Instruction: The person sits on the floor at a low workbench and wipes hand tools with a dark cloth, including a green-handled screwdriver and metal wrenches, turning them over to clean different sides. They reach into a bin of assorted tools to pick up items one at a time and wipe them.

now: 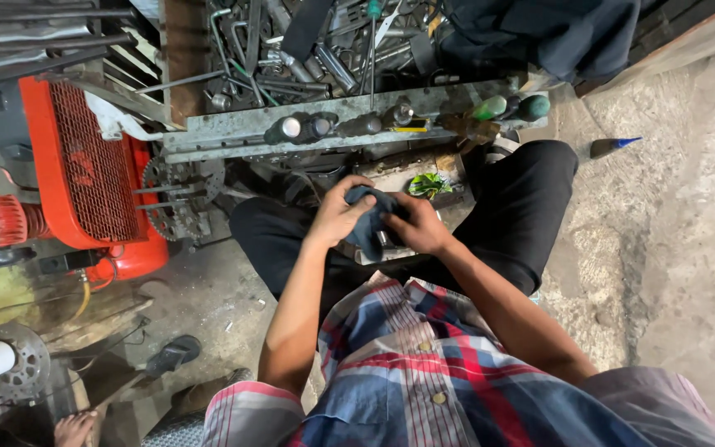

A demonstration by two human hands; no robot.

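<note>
Both my hands meet in front of my knees, around a dark blue-grey rag [366,217]. My left hand [337,213] clutches the rag from the left and top. My right hand [420,227] grips it from the right. A pale metal part [384,240] peeks out under the rag between the hands; most of it is hidden. I am squatting in black trousers and a plaid shirt.
A grey metal rack [233,128] with sockets and screwdriver handles runs across ahead, with a pile of wrenches [291,50] behind it. An orange air compressor [84,178] stands left, beside a sprocket [174,199]. Another person's foot [74,429] shows bottom left. Bare concrete lies right.
</note>
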